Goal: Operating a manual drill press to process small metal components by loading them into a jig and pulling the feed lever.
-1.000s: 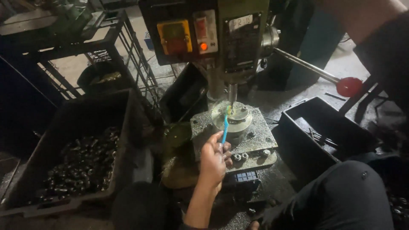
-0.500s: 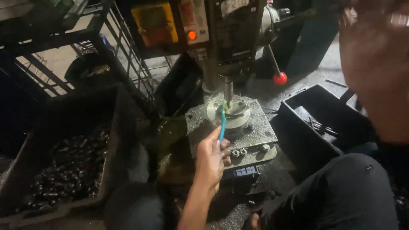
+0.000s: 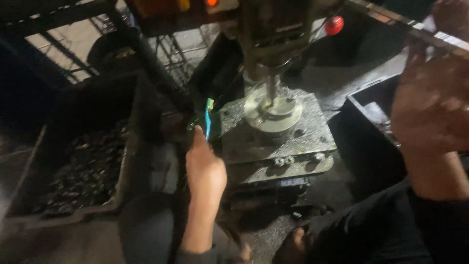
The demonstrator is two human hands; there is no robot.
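Beneath the drill press spindle, on the grimy metal plate in this dim workshop, the round disc sits clamped — your left hand has its fingers closed on a blue brush just beside it, while your blurred right hand hangs wide-fingered, top cut off.
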